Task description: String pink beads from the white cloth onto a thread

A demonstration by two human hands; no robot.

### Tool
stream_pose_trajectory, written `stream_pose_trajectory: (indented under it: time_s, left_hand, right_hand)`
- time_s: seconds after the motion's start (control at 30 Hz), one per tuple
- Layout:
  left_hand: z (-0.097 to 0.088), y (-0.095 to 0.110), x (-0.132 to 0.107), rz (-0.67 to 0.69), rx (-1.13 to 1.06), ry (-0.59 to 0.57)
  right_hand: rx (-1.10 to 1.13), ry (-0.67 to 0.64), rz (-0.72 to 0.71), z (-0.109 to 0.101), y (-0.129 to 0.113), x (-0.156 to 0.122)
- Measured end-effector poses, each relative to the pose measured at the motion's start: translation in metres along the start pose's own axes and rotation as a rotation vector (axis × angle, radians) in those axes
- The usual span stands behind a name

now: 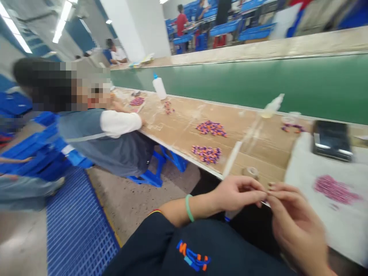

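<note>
The left hand [238,193] and right hand [297,222] meet at the near edge of the table [184,155], thumbs and forefingers pinched tip to tip; anything between them is too small and covered to tell. Near them at 3 o'clock, thin pink pieces [336,189] lie heaped on a white sheet [304,168]. A small roll [251,172] sits just off the left fingers at 11, a pale strip [232,159] at 10. Farther along 10 are the front heap [207,154] and back heap [212,128] of purple-and-orange pieces, lying apart. A dark phone [332,140] blocks 2 o'clock. Brown cardboard [178,113] stretches toward a green panel [230,82] at 12; a co-worker's white sleeve [120,122] borders 9 to 10.
</note>
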State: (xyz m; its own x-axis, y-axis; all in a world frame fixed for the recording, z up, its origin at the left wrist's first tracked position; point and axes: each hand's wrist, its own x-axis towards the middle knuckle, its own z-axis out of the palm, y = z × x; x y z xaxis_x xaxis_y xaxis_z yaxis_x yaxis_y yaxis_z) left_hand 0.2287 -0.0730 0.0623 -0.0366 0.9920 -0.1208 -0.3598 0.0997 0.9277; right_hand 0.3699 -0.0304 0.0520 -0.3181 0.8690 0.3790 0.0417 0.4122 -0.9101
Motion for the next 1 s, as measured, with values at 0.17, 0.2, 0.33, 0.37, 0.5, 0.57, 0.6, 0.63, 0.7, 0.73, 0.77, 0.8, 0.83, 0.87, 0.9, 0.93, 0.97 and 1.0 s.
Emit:
stream_pose_trajectory:
  time_s: [0.17,0.2,0.33,0.37,0.5,0.57,0.6,0.63,0.7,0.73,0.77,0.8,0.83,0.87,0.9,0.93,0.97,1.0]
  left_hand:
    - [0.004,0.01,0.002,0.063,0.14,0.096]
    - [0.005,0.014,0.002,0.067,0.159,0.1]
    - [0.004,0.028,0.0,0.071,0.231,0.081]
    - [0.003,0.03,0.0,0.068,0.25,0.075]
    - [0.002,0.032,-0.001,0.057,0.311,0.028]
    - [0.003,0.032,-0.001,0.043,0.336,0.006]
    - [0.003,0.032,-0.002,0.035,0.349,0.002]
    - [0.002,0.032,-0.002,0.029,0.359,0.0]
    - [0.001,0.033,-0.001,0.015,0.351,-0.009]
    - [0.001,0.034,-0.001,0.007,0.326,-0.024]
    - [-0.001,0.034,-0.001,0.0,0.289,-0.041]
    - [-0.002,0.034,0.0,-0.009,0.244,-0.058]
    - [-0.003,0.034,0.0,-0.017,0.199,-0.069]
    - [-0.005,0.034,0.0,-0.026,0.159,-0.072]
    - [-0.006,0.033,0.0,-0.033,0.126,-0.068]
    - [-0.008,0.032,0.0,-0.041,0.103,-0.061]
    - [-0.009,0.031,0.0,-0.045,0.087,-0.056]
    - [-0.011,0.03,0.0,-0.042,0.078,-0.054]
  right_hand:
    - [-0.009,-0.052,-0.066,-0.006,-0.008,0.008]
    - [-0.036,-0.059,-0.081,-0.009,-0.012,0.011]
    - [-0.201,-0.167,-0.15,-0.021,-0.028,0.025]
    - [-0.234,-0.203,-0.169,-0.023,-0.03,0.027]
    - [-0.291,-0.291,-0.223,-0.025,-0.035,0.031]
    - [-0.293,-0.31,-0.229,-0.025,-0.034,0.031]
    - [-0.292,-0.32,-0.226,-0.025,-0.034,0.031]
    - [-0.289,-0.329,-0.216,-0.026,-0.034,0.031]
    - [-0.257,-0.35,-0.168,-0.027,-0.034,0.032]
    - [-0.224,-0.371,-0.125,-0.028,-0.034,0.033]
    - [-0.178,-0.398,-0.069,-0.029,-0.035,0.034]
    - [-0.125,-0.427,-0.005,-0.03,-0.036,0.035]
    - [-0.068,-0.454,0.057,-0.031,-0.036,0.036]
    - [-0.016,-0.476,0.11,-0.031,-0.037,0.037]
    - [0.025,-0.491,0.151,-0.032,-0.038,0.037]
    - [0.055,-0.495,0.176,-0.032,-0.039,0.038]
    - [0.073,-0.497,0.19,-0.033,-0.039,0.038]
    - [0.081,-0.496,0.194,-0.033,-0.04,0.038]
